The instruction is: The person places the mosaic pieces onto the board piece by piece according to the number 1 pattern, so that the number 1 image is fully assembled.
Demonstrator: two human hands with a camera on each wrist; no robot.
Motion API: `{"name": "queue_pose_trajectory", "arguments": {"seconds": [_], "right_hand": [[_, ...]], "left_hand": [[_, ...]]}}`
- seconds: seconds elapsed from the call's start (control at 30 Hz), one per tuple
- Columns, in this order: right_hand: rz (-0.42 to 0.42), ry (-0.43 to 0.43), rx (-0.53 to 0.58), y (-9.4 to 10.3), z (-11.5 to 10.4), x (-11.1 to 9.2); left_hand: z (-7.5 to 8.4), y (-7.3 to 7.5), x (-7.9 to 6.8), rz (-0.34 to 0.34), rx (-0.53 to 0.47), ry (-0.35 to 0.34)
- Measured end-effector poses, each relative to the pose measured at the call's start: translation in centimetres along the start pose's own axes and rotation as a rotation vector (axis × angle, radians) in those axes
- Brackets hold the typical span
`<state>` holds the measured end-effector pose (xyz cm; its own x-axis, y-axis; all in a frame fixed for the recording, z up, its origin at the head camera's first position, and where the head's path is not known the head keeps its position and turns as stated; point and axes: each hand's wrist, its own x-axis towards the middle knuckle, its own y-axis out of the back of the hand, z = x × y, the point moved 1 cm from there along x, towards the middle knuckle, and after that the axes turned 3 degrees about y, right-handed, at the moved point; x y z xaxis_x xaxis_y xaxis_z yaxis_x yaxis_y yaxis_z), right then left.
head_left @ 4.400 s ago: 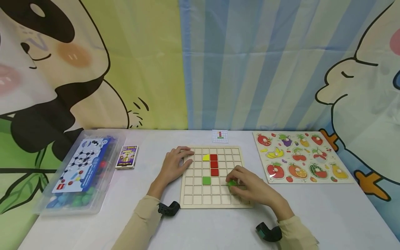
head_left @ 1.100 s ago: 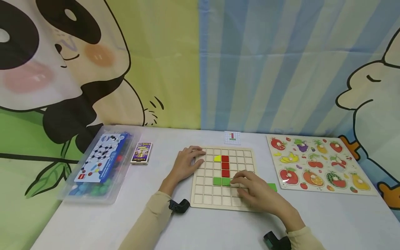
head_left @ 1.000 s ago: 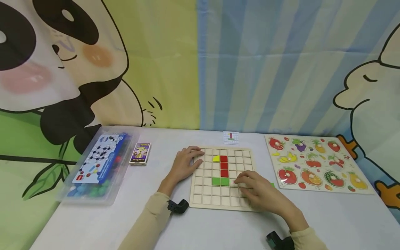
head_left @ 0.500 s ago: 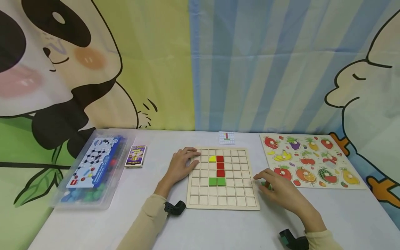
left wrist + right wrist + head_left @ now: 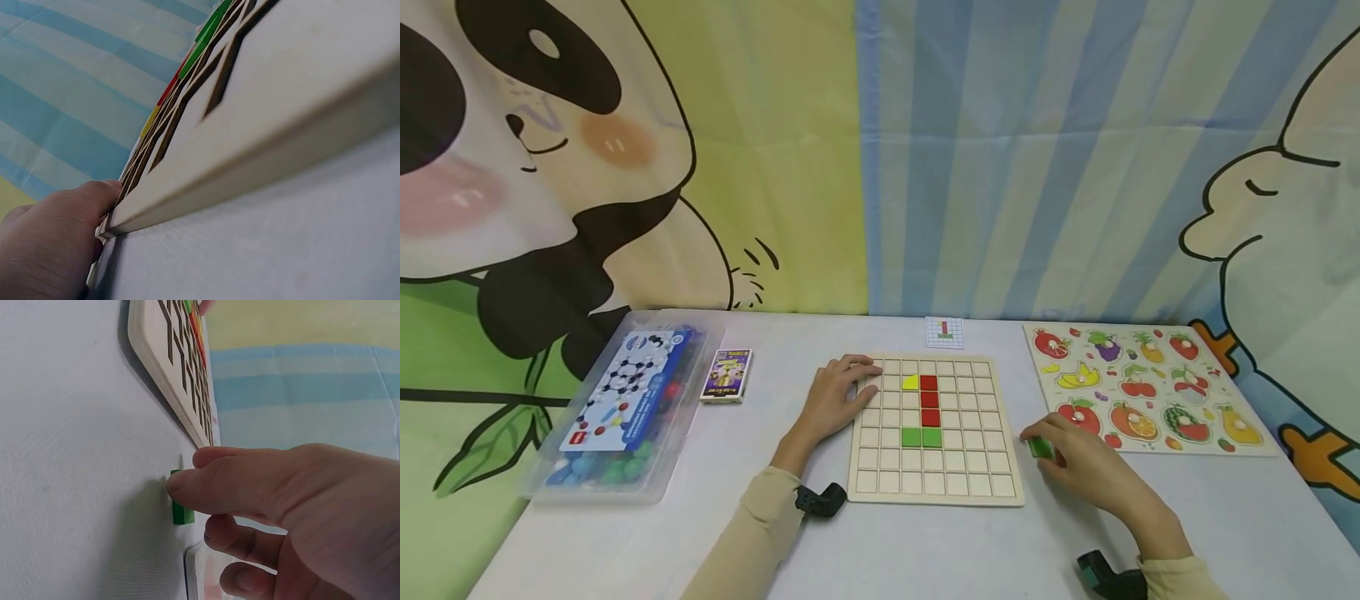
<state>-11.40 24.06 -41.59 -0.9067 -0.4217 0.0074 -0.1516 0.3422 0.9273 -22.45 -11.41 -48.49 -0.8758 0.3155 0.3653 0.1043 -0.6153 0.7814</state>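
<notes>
A wooden grid board lies mid-table. Set in it are a yellow piece, red square tiles in a column, and two green tiles side by side below them. My left hand rests on the board's upper left edge, fingers loosely extended; the left wrist view shows its thumb against the rim. Right of the board, my right hand pinches a green block between thumb and fingers. In the right wrist view that green block stands close to the tabletop, partly hidden by the thumb.
Behind the board lies a small pattern card. A fruit puzzle board lies at the right, close to my right hand. At the left are a clear plastic case of coloured balls and a small card box. A printed curtain hangs behind.
A second green tile now sits in the board beside the first. My right hand has left the board, moved right, and taken hold of a green block there. My left hand stays put.
</notes>
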Motion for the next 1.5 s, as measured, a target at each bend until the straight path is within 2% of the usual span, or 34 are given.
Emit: {"name": "queue_pose_trajectory", "arguments": {"seconds": [0.47,0.63,0.8,1.07,1.3,1.5], "right_hand": [[0.029,-0.005,-0.041,-0.4,0.1,0.1],[0.071,0.001,0.020,-0.7,0.2,0.2],[0.114,0.028,0.130,-1.2,-0.4,0.6],[0.102,0.078,0.186,-2.2,-2.3,2.1],[0.070,0.104,0.180,-2.7,-3.4,2.9],[0.066,0.159,0.171,-3.0,-4.2,3.6]], "left_hand": [[0.1,0.1,0.0,-0.006,-0.008,0.006],[0.1,0.0,0.0,-0.006,-0.013,0.004],[0.2,0.1,0.0,-0.010,-0.013,0.005],[0.1,0.1,-0.1,-0.012,0.000,0.008],[0.1,0.1,-0.2,-0.010,-0.004,0.010],[0.2,0.2,-0.2,-0.015,-0.007,0.004]]}}
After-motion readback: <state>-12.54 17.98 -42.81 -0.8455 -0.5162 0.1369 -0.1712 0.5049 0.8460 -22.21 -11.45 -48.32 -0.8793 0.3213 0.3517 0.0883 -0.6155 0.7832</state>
